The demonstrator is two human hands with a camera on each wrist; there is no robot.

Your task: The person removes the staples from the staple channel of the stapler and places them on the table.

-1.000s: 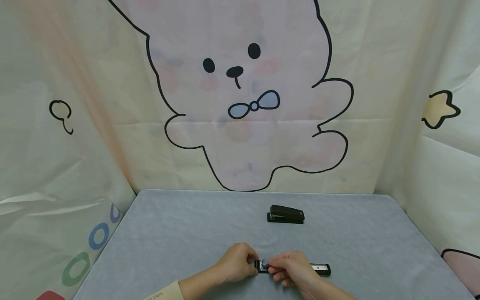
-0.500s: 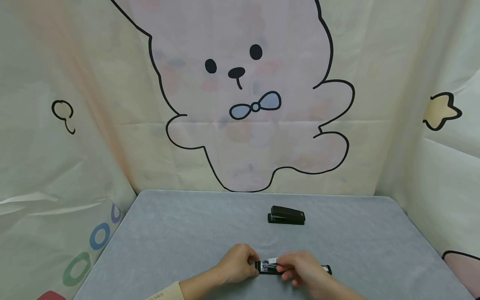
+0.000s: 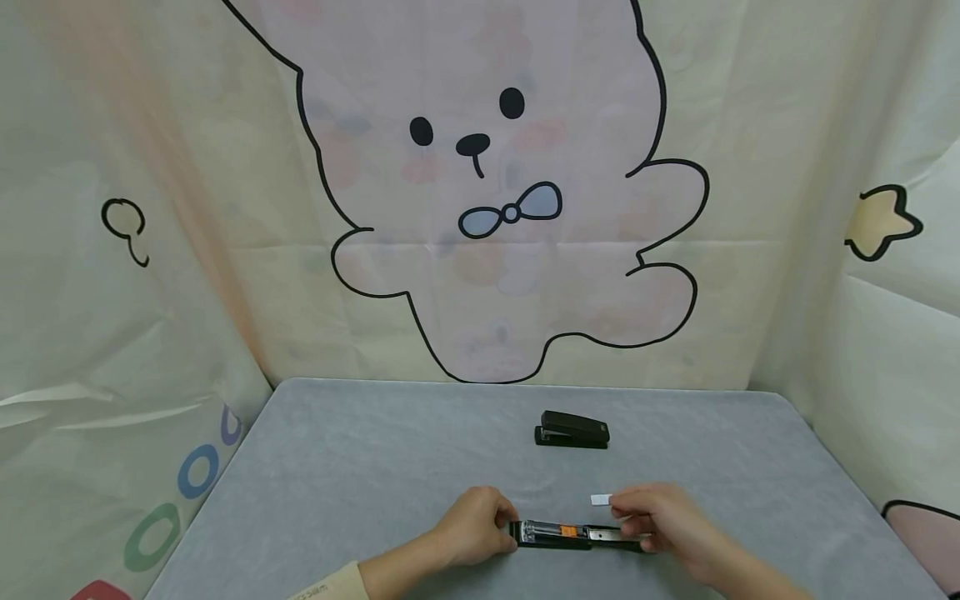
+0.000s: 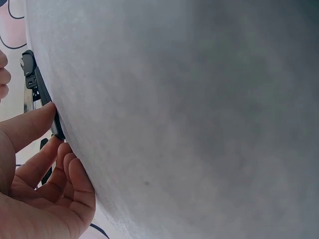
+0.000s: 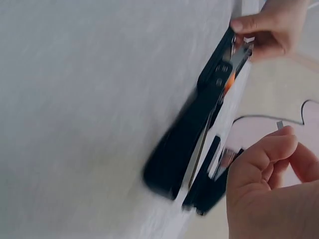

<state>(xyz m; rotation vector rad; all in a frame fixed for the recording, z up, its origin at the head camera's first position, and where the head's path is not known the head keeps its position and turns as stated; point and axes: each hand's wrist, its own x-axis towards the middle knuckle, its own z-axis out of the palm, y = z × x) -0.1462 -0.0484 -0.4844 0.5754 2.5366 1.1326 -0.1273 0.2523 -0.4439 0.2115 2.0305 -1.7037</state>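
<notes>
A black stapler (image 3: 553, 542) lies opened out flat near the table's front, its metal tray and an orange part (image 3: 568, 531) exposed. My left hand (image 3: 472, 527) pinches its left end between thumb and fingertips; the left wrist view shows that grip at the frame's left edge. Just beyond the stapler's right half, my right hand (image 3: 671, 525) pinches a small silvery-white staple strip (image 3: 601, 500) between thumb and forefinger, held above the table. In the right wrist view only the tip of the strip (image 5: 280, 124) shows past the fingers.
Farther back on the grey cloth-covered table (image 3: 375, 442) stands a second black stapler (image 3: 572, 430), closed. Printed curtains with a bear drawing (image 3: 495, 275) hang behind the table and along both sides.
My right hand has drawn back to the right from the stapler's left part, now with the staple strip between its fingers. The orange part has come into sight. My left hand stays put.
</notes>
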